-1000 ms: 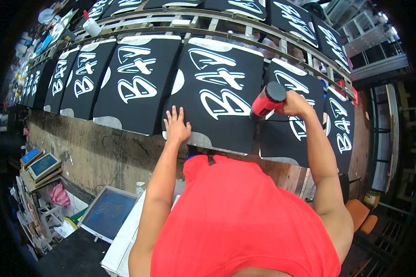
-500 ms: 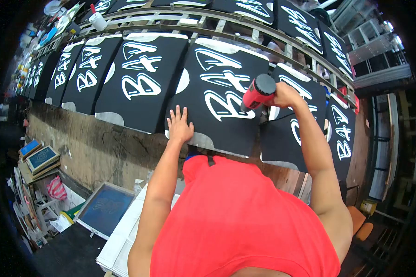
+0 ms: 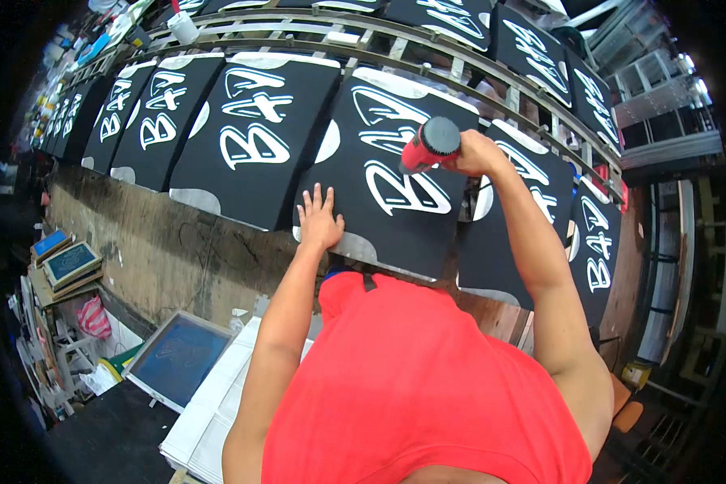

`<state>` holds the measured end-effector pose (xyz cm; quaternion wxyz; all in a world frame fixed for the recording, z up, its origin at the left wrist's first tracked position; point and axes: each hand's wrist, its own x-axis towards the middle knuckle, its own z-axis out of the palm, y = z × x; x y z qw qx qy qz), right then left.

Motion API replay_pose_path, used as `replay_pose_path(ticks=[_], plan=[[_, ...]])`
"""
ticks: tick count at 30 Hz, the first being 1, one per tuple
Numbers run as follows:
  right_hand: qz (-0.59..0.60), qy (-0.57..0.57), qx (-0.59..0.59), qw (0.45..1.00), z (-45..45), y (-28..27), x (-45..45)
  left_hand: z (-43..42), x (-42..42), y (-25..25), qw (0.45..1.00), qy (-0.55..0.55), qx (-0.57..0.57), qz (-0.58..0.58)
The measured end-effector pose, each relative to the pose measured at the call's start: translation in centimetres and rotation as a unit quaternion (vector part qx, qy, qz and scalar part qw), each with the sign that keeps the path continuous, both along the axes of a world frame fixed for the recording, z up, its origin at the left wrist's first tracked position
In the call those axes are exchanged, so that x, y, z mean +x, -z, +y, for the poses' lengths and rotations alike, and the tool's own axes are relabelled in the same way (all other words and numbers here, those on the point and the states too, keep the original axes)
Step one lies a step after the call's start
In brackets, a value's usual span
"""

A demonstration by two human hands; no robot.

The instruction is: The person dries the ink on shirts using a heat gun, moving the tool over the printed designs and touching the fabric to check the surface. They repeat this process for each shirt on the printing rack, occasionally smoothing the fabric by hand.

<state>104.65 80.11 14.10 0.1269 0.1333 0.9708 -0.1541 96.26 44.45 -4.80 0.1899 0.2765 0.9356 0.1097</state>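
My left hand (image 3: 321, 219) lies flat with fingers spread on the lower left corner of a black printed panel (image 3: 387, 230), near its pale corner patch. My right hand (image 3: 474, 153) is wrapped round the handle of a red heat gun (image 3: 429, 147) with a round dark rear end. The gun's nozzle points down at the white lettering in the middle of that panel; whether it touches cannot be told. A dark cord hangs beneath my right hand. Another printed panel (image 3: 496, 242) lies to the right, partly under my right forearm.
More lettered black panels (image 3: 194, 165) stand in a row to the left. Behind them runs a slatted metal rail (image 3: 395, 52) with a white container (image 3: 183, 28). At lower left are a framed screen (image 3: 177, 359), a white box (image 3: 210, 419) and smaller frames (image 3: 73, 262).
My right hand has carried the heat gun left, from the panel's right edge to over its lettering. My left hand stays flat on the panel. The whole view has shifted slightly.
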Motion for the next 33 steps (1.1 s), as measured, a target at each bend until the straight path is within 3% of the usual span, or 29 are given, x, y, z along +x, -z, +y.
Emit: replay_pose_path(ticks=[2,5,8,13,24,33], plan=[[0.019,-0.001,-0.004,1.000,-0.1,0.2,0.3,0.0,0.0,0.0,1.000,-0.002,0.001,-0.001],[-0.047,-0.055,-0.007,0.997,1.2,0.9,1.5,0.0,0.1,0.0,1.000,-0.001,0.001,-0.002],[-0.088,-0.030,0.025,0.995,-0.4,-1.0,3.2,0.1,0.1,0.1,1.000,-0.003,0.000,-0.002],[-0.095,-0.068,-0.034,0.993,-0.9,-0.5,4.2,0.3,0.1,0.0,1.000,-0.005,-0.008,-0.004],[0.004,-0.053,0.021,0.998,-3.0,-0.6,-1.2,0.4,0.1,-0.6,1.000,-0.009,0.000,-0.024],[-0.024,-0.066,-0.006,0.997,-5.5,-1.0,-6.3,0.0,0.0,0.1,1.000,-0.003,0.024,-0.004]])
